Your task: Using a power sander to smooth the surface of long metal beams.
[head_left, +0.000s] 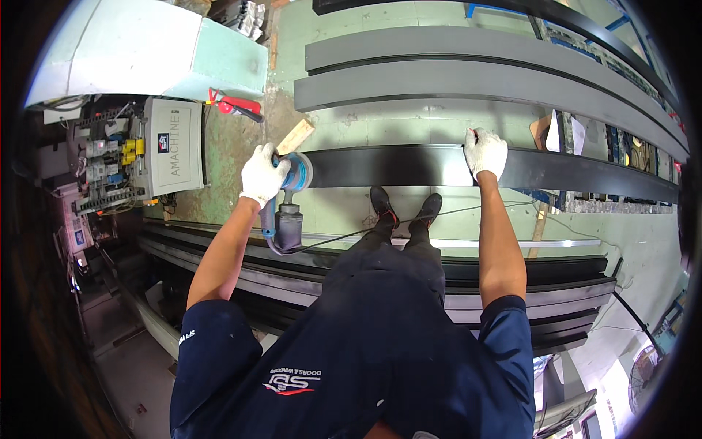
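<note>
My left hand, in a white glove, is wrapped round the head of a blue orbital sander. The sander's round pad meets the left end of a long black metal profile, and a dark dust canister hangs below its body. Farther right, my right hand, also gloved in white, grips the same profile, its thumb on the near side and its fingers toward the far edge. The profile lies crosswise in front of me, with a glossy face up. Its left tip is hidden by the sander.
Two grey profiles lie beyond the black one. A wooden block sits by the sander. At left are a red fire extinguisher and a grey machine cabinet. The sander's cord trails past my legs; several profiles are stacked behind me.
</note>
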A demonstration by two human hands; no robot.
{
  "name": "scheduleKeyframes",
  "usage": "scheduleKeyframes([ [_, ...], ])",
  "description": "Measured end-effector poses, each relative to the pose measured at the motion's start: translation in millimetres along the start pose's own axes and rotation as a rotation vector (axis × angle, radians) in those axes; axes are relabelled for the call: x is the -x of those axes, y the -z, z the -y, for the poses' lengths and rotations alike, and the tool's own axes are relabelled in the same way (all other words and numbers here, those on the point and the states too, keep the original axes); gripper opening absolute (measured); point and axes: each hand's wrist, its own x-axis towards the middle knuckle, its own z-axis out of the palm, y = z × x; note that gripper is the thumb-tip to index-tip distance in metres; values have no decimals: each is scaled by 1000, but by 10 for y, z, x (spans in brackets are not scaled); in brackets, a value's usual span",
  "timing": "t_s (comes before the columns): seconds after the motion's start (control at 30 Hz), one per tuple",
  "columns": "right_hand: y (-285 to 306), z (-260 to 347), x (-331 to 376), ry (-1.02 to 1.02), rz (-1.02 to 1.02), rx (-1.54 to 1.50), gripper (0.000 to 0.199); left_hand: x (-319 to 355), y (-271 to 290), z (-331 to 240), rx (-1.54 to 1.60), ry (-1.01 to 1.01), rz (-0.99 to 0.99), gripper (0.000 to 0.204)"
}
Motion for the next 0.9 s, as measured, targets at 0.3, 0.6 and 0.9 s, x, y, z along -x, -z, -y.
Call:
scheduleKeyframes([
  [0.3,26,19,-30,-11,74,51,47,-27,-7,-3,1,3,-3,38],
  [0.6,12,41,-10,-16,47,58,47,-14,3,-47,4,-17,3,39],
  [0.9,23,28,-25,-25,67,59,46,-43,21,-109,10,-36,5,37],
])
